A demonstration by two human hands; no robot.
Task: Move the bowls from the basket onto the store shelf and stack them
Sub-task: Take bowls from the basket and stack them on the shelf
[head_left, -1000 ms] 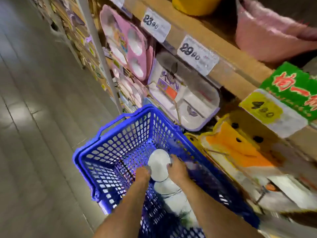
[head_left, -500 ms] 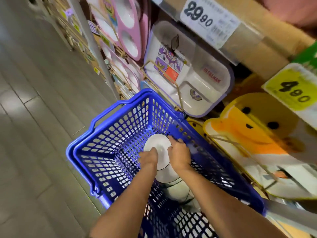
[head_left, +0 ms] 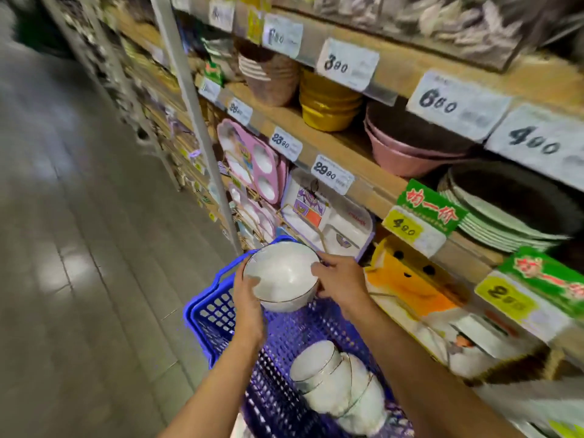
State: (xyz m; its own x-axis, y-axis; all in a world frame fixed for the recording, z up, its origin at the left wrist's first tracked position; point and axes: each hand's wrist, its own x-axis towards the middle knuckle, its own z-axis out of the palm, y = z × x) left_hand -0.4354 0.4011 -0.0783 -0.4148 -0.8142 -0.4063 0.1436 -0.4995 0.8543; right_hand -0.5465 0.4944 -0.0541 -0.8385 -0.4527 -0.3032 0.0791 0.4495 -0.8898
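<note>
You held the white gold-rimmed bowl (head_left: 281,275) above the blue basket (head_left: 213,311), left hand (head_left: 249,300) gripping its left rim, right hand (head_left: 343,286) its right rim (fingers curled, both). Wooden shelf (head_left: 363,153) lay up and rightward, nearer your right hand; nested bowls (head_left: 325,374) lay below.

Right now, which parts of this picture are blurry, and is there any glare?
Head view: the top shelf and price tags smear with motion blur; the bowl, held between left hand and right hand, is fairly sharp; soft light patches glare on the floor.
</note>
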